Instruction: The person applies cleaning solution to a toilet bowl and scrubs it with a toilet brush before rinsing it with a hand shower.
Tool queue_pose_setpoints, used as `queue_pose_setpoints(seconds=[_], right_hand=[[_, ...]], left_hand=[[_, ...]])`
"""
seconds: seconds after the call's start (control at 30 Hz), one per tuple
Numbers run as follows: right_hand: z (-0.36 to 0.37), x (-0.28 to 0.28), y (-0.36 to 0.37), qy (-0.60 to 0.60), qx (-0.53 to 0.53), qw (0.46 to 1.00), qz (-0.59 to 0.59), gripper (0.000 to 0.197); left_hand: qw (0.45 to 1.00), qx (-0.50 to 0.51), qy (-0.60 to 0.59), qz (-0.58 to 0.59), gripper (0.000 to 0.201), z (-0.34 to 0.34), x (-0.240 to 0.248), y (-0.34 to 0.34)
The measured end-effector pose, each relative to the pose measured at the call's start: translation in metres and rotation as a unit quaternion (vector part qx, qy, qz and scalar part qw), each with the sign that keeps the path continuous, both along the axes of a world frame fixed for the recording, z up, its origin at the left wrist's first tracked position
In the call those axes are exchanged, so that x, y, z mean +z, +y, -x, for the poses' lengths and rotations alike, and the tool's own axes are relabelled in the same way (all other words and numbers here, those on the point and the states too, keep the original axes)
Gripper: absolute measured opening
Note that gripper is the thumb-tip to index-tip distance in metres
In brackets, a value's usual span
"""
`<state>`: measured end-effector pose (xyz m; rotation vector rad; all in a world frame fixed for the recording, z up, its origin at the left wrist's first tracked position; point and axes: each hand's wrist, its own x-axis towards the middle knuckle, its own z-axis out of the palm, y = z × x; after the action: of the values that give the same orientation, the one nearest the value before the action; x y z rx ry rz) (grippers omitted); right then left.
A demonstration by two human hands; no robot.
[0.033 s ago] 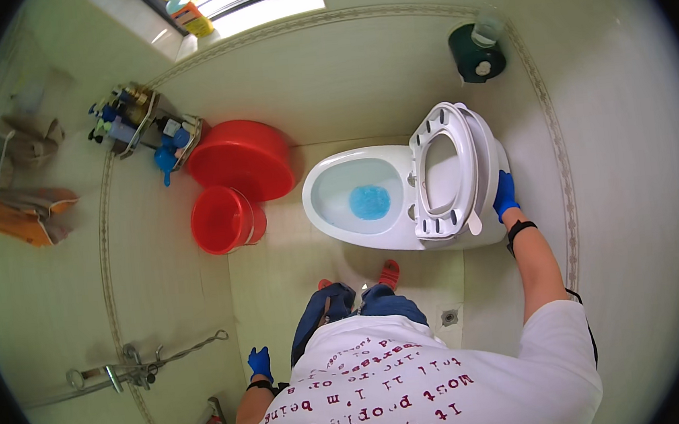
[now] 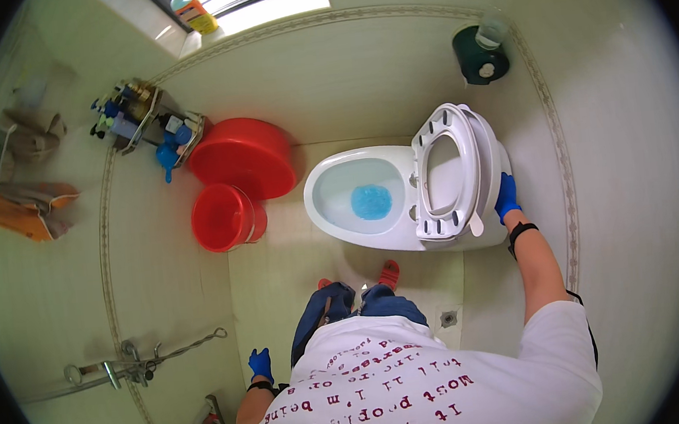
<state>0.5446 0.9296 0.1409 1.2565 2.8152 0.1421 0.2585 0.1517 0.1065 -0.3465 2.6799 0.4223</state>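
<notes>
The white toilet (image 2: 330, 237) has its lid (image 2: 489, 150) and seat (image 2: 425, 225) raised. Blue liquid (image 2: 372, 202) lies in the bowl. Wearing a blue glove, my right hand (image 2: 506, 199) rests on the back of the toilet, behind the raised lid. Its visible fingers are stretched out, and some of the hand is hidden by the lid. My left hand (image 2: 261, 365), also in a blue glove, hangs low at my left side. Its fingers are apart and nothing shows in them.
Left of the toilet stand a large red tub (image 2: 250, 159) and a red bucket (image 2: 223, 216). A wire rack (image 2: 143, 131) holds several bottles. A dark green dispenser (image 2: 478, 56) hangs on the far wall. Shower fittings (image 2: 136, 365) line the left wall. Near my feet is a floor drain (image 2: 448, 319).
</notes>
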Motion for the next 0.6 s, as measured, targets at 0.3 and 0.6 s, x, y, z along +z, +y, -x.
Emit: queue_pose_setpoints(seconds=[0.3, 0.6], right_hand=[[-0.026, -0.070, 0.038, 0.198, 0.013, 0.973, 0.122, 0.016], [-0.024, -0.038, 0.022, 0.131, 0.025, 0.987, 0.091, 0.019]], left_hand=[[0.994, 0.070, -0.079, 0.018, 0.057, -0.058, 0.031, 0.001], [0.992, 0.089, -0.065, 0.057, 0.055, -0.060, 0.070, 0.011]])
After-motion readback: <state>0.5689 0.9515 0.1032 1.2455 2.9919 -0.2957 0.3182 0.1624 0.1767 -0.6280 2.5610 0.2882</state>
